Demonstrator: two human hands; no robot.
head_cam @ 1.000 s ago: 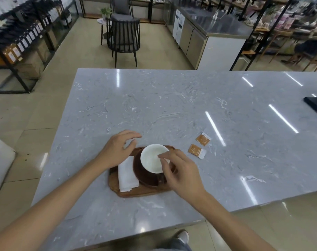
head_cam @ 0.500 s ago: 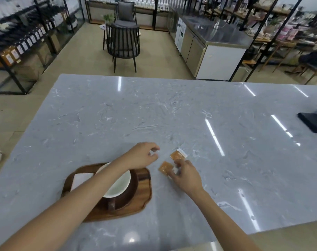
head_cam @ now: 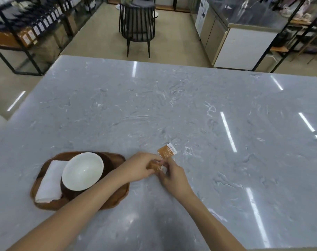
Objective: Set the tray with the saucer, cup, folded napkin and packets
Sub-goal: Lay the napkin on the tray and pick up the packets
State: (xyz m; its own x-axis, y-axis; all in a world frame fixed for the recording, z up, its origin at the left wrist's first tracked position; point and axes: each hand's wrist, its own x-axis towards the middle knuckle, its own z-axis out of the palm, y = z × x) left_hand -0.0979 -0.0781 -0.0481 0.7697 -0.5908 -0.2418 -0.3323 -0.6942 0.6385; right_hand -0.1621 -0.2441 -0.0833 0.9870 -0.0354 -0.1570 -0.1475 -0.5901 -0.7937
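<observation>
A brown wooden tray (head_cam: 118,198) lies at the near left of the marble table. On it a white cup (head_cam: 82,171) sits on a dark saucer (head_cam: 67,190), and a folded white napkin (head_cam: 50,182) lies to their left. Just right of the tray, my left hand (head_cam: 137,169) and my right hand (head_cam: 173,175) meet and both pinch one orange packet (head_cam: 155,165). A second orange packet (head_cam: 167,151) rests on the table just beyond my fingers, apart from them.
The grey marble table (head_cam: 172,105) stretches far ahead and to the right. A black chair (head_cam: 137,24) stands on the floor beyond its far edge. Shelves (head_cam: 27,33) line the left, a steel counter (head_cam: 244,33) the far right.
Both hands left the cup and tray and went right to the packets. One packet has been lifted between my two hands; the other stays on the table.
</observation>
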